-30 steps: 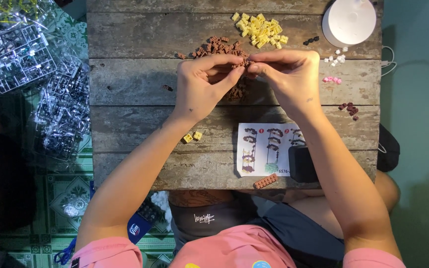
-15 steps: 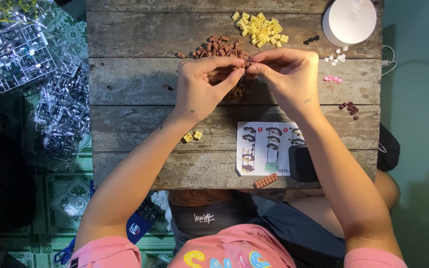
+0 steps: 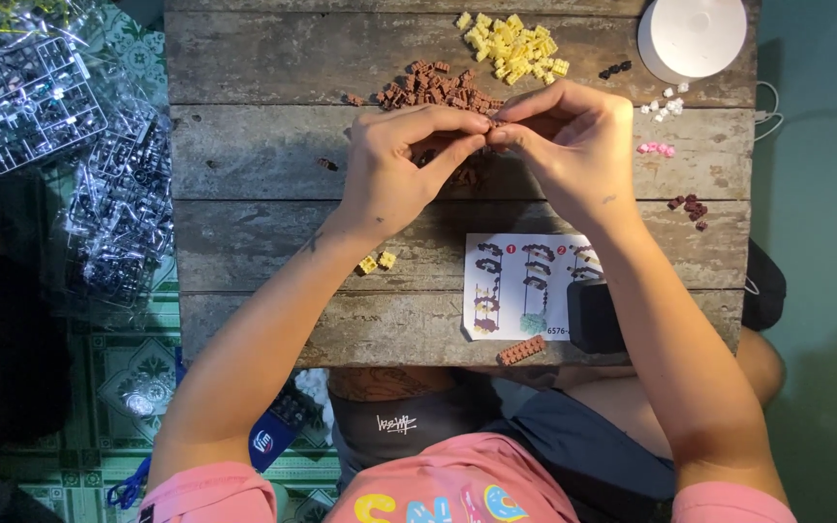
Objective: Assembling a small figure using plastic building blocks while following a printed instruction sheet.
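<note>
My left hand and my right hand meet fingertip to fingertip over the middle of a weathered wooden table. Between the pinched fingers sits a tiny brown brick piece, mostly hidden. Just behind the hands lies a heap of small brown bricks. Farther back is a heap of yellow bricks. A printed instruction sheet lies near the front edge under my right forearm.
A white round lid sits at the back right, with small white, pink and dark red bits nearby. Two yellow bricks, a brown strip and a black box lie near the front. Clear plastic bags lie on the floor left.
Both hands stay pinched together at the same spot; the fingers have shifted only slightly around the small piece.
</note>
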